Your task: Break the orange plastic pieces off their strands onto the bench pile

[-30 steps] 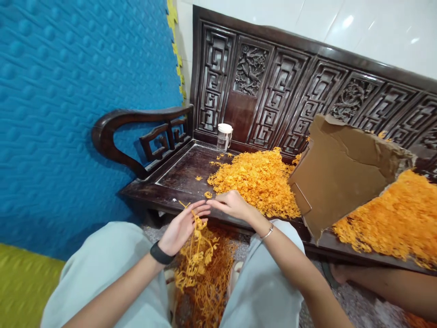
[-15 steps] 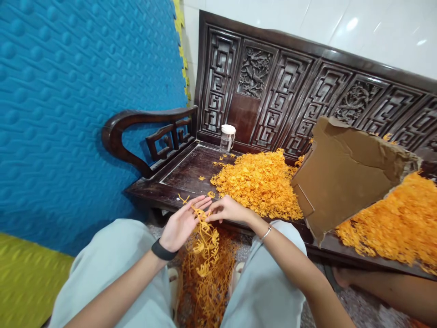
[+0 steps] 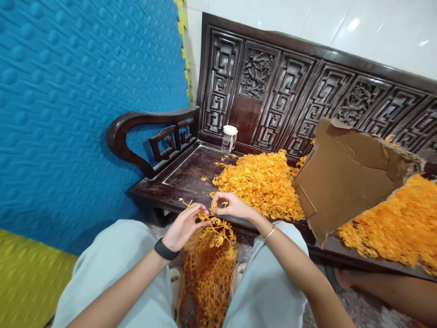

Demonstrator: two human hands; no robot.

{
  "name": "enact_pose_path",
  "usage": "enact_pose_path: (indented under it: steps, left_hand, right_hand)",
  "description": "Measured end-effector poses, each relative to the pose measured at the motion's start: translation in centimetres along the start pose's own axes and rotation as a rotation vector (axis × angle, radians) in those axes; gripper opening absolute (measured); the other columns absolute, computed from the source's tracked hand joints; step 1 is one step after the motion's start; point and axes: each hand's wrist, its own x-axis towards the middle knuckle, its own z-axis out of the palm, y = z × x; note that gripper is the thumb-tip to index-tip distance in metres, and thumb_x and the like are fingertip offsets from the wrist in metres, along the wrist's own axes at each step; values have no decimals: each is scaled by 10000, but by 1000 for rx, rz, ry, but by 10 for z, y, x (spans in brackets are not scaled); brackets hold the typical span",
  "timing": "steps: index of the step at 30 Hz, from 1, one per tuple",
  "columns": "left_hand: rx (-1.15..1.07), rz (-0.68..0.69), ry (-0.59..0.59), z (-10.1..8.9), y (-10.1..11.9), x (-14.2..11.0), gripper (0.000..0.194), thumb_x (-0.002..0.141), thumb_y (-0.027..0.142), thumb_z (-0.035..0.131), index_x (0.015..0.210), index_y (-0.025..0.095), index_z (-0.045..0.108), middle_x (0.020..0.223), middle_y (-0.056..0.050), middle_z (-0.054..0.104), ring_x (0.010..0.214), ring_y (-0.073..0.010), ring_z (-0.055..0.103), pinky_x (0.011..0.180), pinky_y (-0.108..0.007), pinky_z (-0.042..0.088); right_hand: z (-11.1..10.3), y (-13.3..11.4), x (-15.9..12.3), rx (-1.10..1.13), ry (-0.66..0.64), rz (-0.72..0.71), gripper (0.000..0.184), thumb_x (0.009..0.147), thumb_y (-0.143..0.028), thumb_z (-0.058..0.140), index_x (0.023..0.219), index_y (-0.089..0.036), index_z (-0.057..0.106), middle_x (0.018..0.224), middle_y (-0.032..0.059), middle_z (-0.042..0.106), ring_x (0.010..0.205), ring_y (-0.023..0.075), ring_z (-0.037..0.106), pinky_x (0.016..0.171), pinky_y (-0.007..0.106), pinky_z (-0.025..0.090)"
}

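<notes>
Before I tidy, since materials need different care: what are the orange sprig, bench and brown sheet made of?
Orange sprig: probably matte plastic, uniformly coloured. Bench: likely lacquered wood, carved and glossy. Brown sheet: apparently matte cardboard, ragged-edged and creased.

The left hand [image 3: 180, 230] partly hides the orange sprig [image 3: 221, 231]; the right edge crops the bench [image 3: 186, 171].

Left hand [image 3: 182, 228], palm-up with fingers out straight earlier, now has fingers bent, thumb closed in on the thin, branching orange plastic-looking strand [image 3: 221, 233]. Strand was dangling down below left hand; now swung up, slanting off rightward beneath right hand [image 3: 232, 206]. Right hand slightly higher than half a second ago, thumb and index now bent into a ring near left fingertips. More of the tangled, thin orange stem heap [image 3: 209, 288] showing below both hands.
</notes>
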Motion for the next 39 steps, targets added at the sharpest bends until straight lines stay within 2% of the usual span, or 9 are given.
enact_pose_path:
  steps: [4,7,11,14,17,21,25,31,39]
  left_hand:
    - [-36,11,-87,1,3,-3,72,747,187,563,715,139,607,637,-17,576,678,-149,547,770,-350,489]
    - [-88,9,-102,3,5,-5,84,746,189,556,686,145,596,604,-12,544,668,-153,531,780,-377,481]
    - [-112,-4,-121,7,6,-6,155,757,209,532,619,147,563,564,-12,489,708,-174,517,718,-356,487]
    - [-102,-14,-81,7,3,-3,205,757,211,524,562,149,513,521,6,438,593,-135,470,572,-268,463]
    - [-90,-46,-30,7,-1,2,263,759,207,528,514,155,450,470,27,391,484,-99,400,452,-210,391]
    - [-93,-38,21,6,-3,9,317,753,188,531,475,165,380,424,55,331,413,-71,326,384,-174,318]
    - [-107,23,67,8,2,15,328,757,192,514,468,171,360,387,72,285,389,-64,296,369,-163,287]
    - [-116,114,110,18,11,24,329,746,180,503,462,181,337,355,82,265,357,-62,275,352,-167,257]
    - [-174,254,171,43,24,32,344,751,145,451,443,185,305,335,82,232,327,-57,222,339,-180,218]
  right_hand:
    - [2,3,-1,105,-46,60,127,737,-191,580,758,-154,460,701,-32,508,638,82,508,634,217,418]
    - [4,4,-2,68,-84,42,130,757,-202,575,824,-157,473,746,-21,517,676,88,515,669,226,430]
    - [4,1,-2,-162,-106,-14,134,788,-159,543,920,-154,525,813,7,542,744,101,514,720,229,420]
    - [6,0,-2,-379,-102,-44,81,792,-122,531,862,-149,560,814,19,548,780,112,511,759,232,399]
    - [10,1,-2,-533,-75,-43,42,793,-125,524,784,-153,555,777,12,537,731,107,501,717,217,389]
    - [20,0,0,-644,47,10,45,788,-161,520,748,-164,539,740,-3,537,678,104,494,648,206,362]
    - [33,-4,5,-836,236,49,63,791,-187,492,739,-160,514,745,13,547,680,126,489,665,237,346]
    - [46,-3,15,-1140,460,-22,138,841,-180,375,745,-164,473,752,46,523,751,173,471,726,305,310]
    - [41,-9,26,-1165,672,-28,182,862,-197,337,726,-169,455,733,50,518,750,182,452,723,329,291]
